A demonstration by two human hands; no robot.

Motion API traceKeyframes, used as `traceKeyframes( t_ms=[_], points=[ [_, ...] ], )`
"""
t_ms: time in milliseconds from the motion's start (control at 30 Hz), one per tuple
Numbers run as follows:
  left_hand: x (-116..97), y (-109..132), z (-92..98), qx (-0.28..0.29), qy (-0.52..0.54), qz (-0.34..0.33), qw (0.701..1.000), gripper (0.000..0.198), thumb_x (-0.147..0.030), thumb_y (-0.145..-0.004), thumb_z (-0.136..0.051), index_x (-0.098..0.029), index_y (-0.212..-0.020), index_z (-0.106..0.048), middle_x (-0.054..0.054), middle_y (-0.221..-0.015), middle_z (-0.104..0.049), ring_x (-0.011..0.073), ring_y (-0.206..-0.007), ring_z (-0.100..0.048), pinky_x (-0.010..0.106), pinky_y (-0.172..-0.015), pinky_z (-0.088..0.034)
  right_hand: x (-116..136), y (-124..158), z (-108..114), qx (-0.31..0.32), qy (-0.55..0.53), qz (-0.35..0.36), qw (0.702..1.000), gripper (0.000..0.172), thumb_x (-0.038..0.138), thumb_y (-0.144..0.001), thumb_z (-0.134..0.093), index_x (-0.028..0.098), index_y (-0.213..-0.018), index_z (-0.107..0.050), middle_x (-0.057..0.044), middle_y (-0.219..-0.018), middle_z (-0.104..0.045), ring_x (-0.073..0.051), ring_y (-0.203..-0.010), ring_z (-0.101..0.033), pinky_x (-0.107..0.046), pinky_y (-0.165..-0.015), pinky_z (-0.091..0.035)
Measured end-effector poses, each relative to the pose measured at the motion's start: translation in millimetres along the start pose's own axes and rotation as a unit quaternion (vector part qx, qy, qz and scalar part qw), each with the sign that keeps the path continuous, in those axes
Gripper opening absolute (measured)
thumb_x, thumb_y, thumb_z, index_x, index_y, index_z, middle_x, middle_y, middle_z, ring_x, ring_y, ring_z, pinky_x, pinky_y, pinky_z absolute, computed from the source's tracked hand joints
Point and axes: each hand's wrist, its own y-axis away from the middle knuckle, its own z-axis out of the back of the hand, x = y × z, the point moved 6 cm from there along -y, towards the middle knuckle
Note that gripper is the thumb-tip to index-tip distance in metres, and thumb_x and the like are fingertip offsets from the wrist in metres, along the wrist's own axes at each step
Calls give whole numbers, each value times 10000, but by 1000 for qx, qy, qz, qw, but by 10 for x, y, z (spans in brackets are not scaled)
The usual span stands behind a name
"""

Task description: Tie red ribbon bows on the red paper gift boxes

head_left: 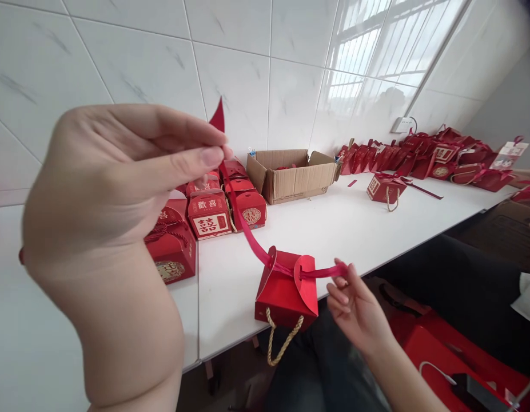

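Observation:
A small red gift box [282,292] stands at the front edge of the white table, with a gold rope handle [286,342] hanging down its front. A dark pink ribbon [244,224] runs through the slots in its two rounded top flaps. My left hand [131,154] is raised high on the left, its thumb and fingers pinched on one end of the ribbon, whose tip sticks up above them. At the right of the box, my right hand [354,303] pinches the ribbon's other end between thumb and finger. The ribbon stretches between both hands through the box top.
Several red printed boxes [210,214] stand together at the left, by an open cardboard box [301,177] against the tiled wall. One ribboned box [382,189] sits farther right. A pile of red boxes [440,151] fills the far end.

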Motion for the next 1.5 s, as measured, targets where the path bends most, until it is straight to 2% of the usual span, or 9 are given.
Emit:
traceKeyframes(
  t_ms=[67, 133, 267, 400, 633, 767, 1033, 1333, 1500],
  points=[
    [-18, 1, -46, 57, -34, -13, 998, 179, 4, -635, -742, -114, -769, -733, 24, -682, -687, 120, -611, -632, 228, -536, -546, 252, -52, -165, -1, 78, 64, 995, 281, 343, -669, -783, 165, -854, -667, 49, -622, -522, -18, -467, -414, -119, -384, -335],
    [-7, -9, -23, 68, -36, -3, 997, 170, -30, -684, -722, -126, -825, -726, 11, -733, -695, 111, -664, -644, 229, -610, -558, 519, -77, -377, 18, 175, 136, 975, 238, 347, -685, -769, 158, -808, -691, 16, -671, -563, -44, -526, -471, -151, -433, -391],
    [19, -33, 40, 67, -42, 31, 996, 133, -91, -700, -728, -165, -811, -721, 28, -774, -705, 150, -744, -663, 274, -684, -582, 909, -42, -836, 75, 378, 275, 881, 215, 350, -734, -733, 179, -864, -729, 5, -609, -561, -76, -558, -483, -205, -514, -418],
    [17, -52, 47, 74, -58, 20, 995, 127, -127, -712, -716, -218, -801, -720, 16, -793, -704, 158, -769, -662, 282, -691, -587, 1023, 26, -1215, 123, 476, 355, 795, 217, 340, -742, -722, 197, -905, -734, 7, -572, -561, -104, -556, -494, -248, -517, -416],
    [40, -115, 37, 13, -68, -45, 997, 181, -86, -687, -733, -191, -832, -708, 17, -747, -694, 134, -714, -633, 240, -599, -523, 1075, 176, -1711, 153, 514, 445, 717, 154, 345, -777, -682, 202, -772, -739, -3, -603, -581, -106, -562, -491, -251, -482, -387],
    [20, -99, -27, -10, -33, -45, 998, 366, -106, -689, -746, -222, -1022, -646, -8, -684, -689, 125, -635, -620, 249, -578, -503, 1137, 171, -1871, 165, 476, 469, 725, 151, 345, -766, -692, 204, -794, -740, -8, -648, -601, -101, -563, -491, -246, -461, -369],
    [133, -80, -72, -43, 1, -14, 999, 143, -229, -683, -762, -233, -793, -671, 9, -819, -716, 175, -806, -681, 281, -669, -566, 1169, -98, -2057, 218, 430, 390, 785, 213, 384, -775, -676, 182, -817, -726, -1, -653, -593, -61, -531, -470, -213, -457, -372],
    [263, -113, -100, -44, 13, 12, 999, 260, -251, -668, -781, -240, -801, -557, -9, -751, -718, 166, -754, -692, 249, -598, -537, 1134, -144, -2111, 244, 410, 378, 794, 204, 370, -738, -716, 186, -827, -715, 13, -636, -579, -53, -510, -454, -210, -453, -377],
    [263, -116, -150, -26, 9, 10, 1000, 149, -241, -699, -754, -237, -801, -646, 6, -794, -720, 169, -818, -688, 258, -661, -560, 1164, -175, -2119, 236, 408, 373, 799, 229, 399, -745, -704, 185, -826, -722, 8, -621, -585, -59, -507, -467, -210, -449, -374]
  ],
)
